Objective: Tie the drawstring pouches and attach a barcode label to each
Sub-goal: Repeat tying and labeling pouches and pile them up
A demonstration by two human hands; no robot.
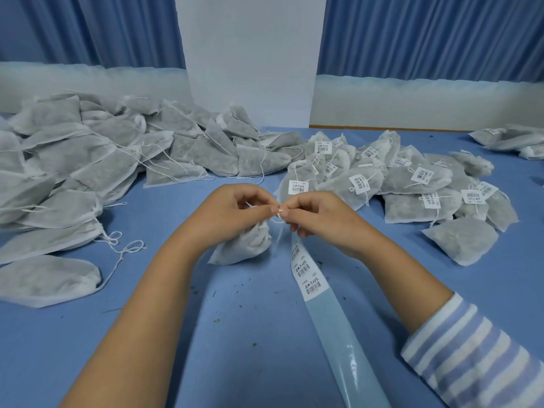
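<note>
A label strip lies on the surface, reaching under the right hand. Both hands, fingertips meeting, pinch the drawstring; the pouch sits just beneath the left hand.

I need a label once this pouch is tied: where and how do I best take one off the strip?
Probably the label nearest you, the last one on the strip. Catch its lower corner with the fingers, coming from the bare backing below it: that edge has no neighbour, while the far labels lie under the right hand, which pinches the drawstring with the left hand.
</note>
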